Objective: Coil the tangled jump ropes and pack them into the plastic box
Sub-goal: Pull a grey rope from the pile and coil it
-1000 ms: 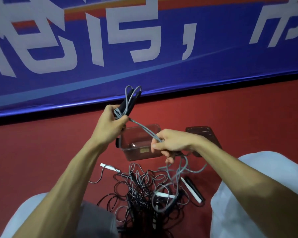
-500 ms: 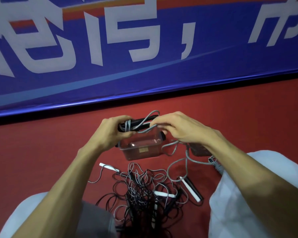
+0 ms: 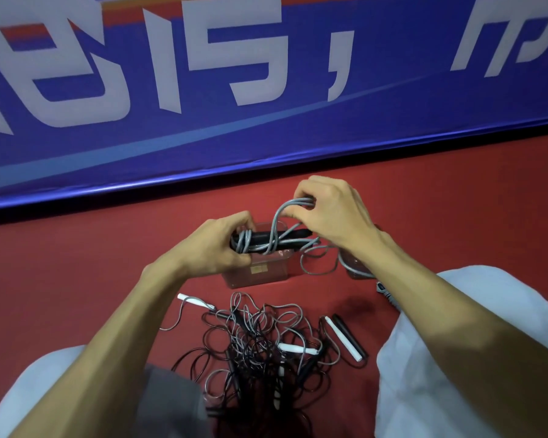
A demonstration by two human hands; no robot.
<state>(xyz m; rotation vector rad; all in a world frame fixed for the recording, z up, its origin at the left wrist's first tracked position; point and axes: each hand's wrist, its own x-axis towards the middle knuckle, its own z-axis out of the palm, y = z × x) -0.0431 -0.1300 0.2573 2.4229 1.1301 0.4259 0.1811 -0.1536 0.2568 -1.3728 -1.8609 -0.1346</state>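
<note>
My left hand (image 3: 215,248) grips a black handle (image 3: 266,237) wound with grey jump rope (image 3: 277,222), held level just above the clear plastic box (image 3: 260,273). My right hand (image 3: 326,210) pinches a loop of that grey rope and holds it up over the handle. The rope's loose tail (image 3: 317,267) curls down to the right of the box, and its far end lies hidden under my right forearm. A tangle of black and grey ropes (image 3: 260,346) with white and black handles lies on the red floor in front of me.
The box's dark lid (image 3: 355,270) lies right of the box, mostly hidden by my right wrist. A white handle and a black one (image 3: 345,341) lie side by side at the tangle's right. A blue banner wall (image 3: 266,105) stands behind. My knees frame the pile.
The handle with the rope has come down from upright to level over the box. My right hand rose from the pile and now lifts a loop of grey rope above the handle.
</note>
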